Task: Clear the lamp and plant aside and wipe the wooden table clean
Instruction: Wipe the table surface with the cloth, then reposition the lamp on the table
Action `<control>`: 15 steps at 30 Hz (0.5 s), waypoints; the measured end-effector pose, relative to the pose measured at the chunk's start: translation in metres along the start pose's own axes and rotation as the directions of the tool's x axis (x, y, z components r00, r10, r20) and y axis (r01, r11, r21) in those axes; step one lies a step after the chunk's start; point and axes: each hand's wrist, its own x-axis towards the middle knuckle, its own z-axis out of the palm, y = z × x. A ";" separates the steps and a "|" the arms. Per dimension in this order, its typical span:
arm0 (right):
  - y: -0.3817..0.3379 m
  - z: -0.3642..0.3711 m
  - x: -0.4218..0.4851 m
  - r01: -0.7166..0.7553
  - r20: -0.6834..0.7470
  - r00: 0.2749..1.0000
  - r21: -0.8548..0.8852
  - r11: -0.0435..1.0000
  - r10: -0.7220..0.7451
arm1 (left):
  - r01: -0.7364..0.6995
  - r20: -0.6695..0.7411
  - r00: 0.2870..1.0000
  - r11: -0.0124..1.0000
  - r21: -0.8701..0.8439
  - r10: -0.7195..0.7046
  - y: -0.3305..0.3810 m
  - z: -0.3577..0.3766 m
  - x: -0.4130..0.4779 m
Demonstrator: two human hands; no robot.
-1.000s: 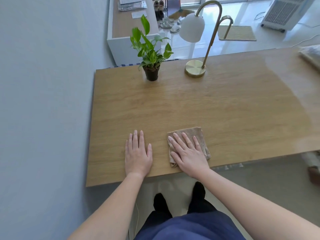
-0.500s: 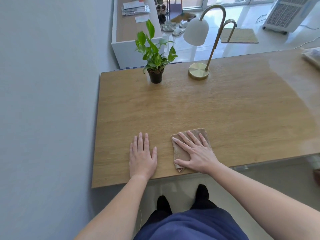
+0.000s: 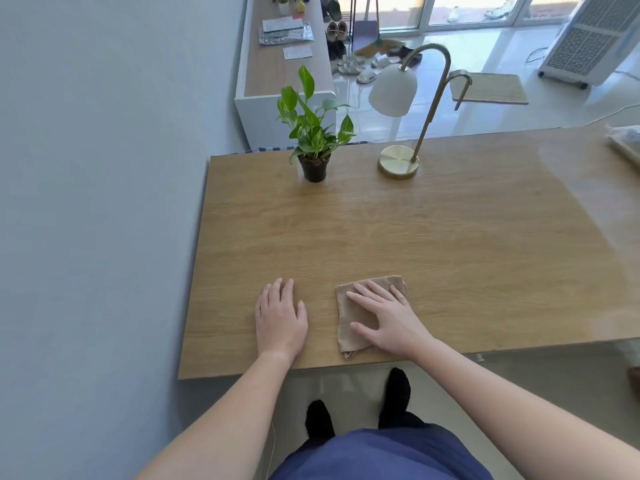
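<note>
A wooden table point(image 3: 433, 244) fills the middle of the view. At its far edge stands a small green plant point(image 3: 313, 133) in a black pot, and to its right a lamp point(image 3: 398, 161) with a brass base, curved brass stem and white shade. A folded tan cloth point(image 3: 353, 315) lies near the table's front edge. My right hand point(image 3: 391, 320) rests flat on the cloth with fingers spread. My left hand point(image 3: 278, 317) lies flat on the bare wood to the left of the cloth, holding nothing.
A grey wall point(image 3: 97, 202) runs along the table's left side. A packet point(image 3: 627, 142) lies at the table's far right corner. Behind the table stand a low white cabinet point(image 3: 277, 74), shoes on the floor, a mat point(image 3: 491, 88) and a white appliance point(image 3: 588, 39).
The view has tilted up and shifted, so the table sits further right in frame. My right hand has turned a little on the cloth; my left hand stays flat.
</note>
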 end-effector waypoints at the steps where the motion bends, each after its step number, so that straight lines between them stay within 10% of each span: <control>1: 0.004 -0.007 0.000 -0.002 -0.030 1.000 0.064 0.998 0.003 | 0.001 -0.022 1.000 0.999 -0.033 -0.001 0.006 -0.002 0.003; 15: 0.098 -0.149 0.051 -0.071 -0.205 0.961 0.457 0.886 0.183 | -0.034 -0.013 0.999 0.920 -0.390 0.032 0.173 -0.024 0.081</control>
